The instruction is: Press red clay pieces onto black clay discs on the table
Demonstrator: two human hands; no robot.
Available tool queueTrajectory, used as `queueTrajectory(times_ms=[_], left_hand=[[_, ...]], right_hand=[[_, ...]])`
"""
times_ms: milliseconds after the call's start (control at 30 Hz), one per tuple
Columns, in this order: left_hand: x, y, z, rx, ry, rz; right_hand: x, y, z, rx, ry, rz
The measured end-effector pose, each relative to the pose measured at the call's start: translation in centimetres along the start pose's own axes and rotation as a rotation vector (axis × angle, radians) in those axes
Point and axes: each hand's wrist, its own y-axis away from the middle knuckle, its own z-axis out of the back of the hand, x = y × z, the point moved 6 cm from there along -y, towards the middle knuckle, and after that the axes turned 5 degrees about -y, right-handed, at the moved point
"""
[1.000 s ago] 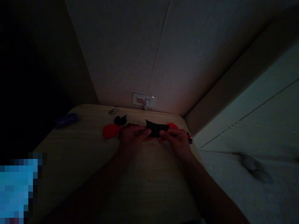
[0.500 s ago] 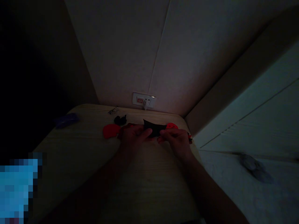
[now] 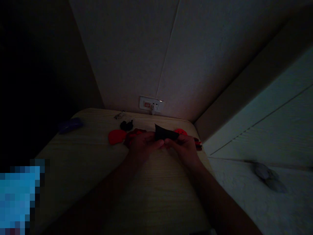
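Observation:
Between my hands is a thin black sheet-like piece, flat with a pointed upper left corner; its material is too dark to tell. My left hand grips its lower left side, thumb in front. My right hand pinches its lower right side, and the two thumbs almost meet at the bottom edge. Left of my left hand lie a flat red piece and a dark red patterned piece, partly hidden by that hand. Behind my right hand a round red piece shows in part.
A black scrap and a crumpled clear wrapper lie towards the wall. A purple packet is at the table's left edge. Red and black pieces lie by the right edge of the wooden table. A wall socket holds a plug.
My thumbs have come closer together along the bottom edge of the black piece. The piece has shifted slightly right and its lower part is now more covered.

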Motion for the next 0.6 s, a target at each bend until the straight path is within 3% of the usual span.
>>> queueTrajectory(times_ms=[200,600], left_hand=[[-0.7,0.0,0.5,-0.044,-0.176,-0.032],[-1.5,0.2,0.5,-0.057,-0.251,-0.07]], right_hand=[[0.0,0.1,0.0,-0.024,0.053,-0.022],[0.3,0.2,0.0,-0.004,0.103,0.009]])
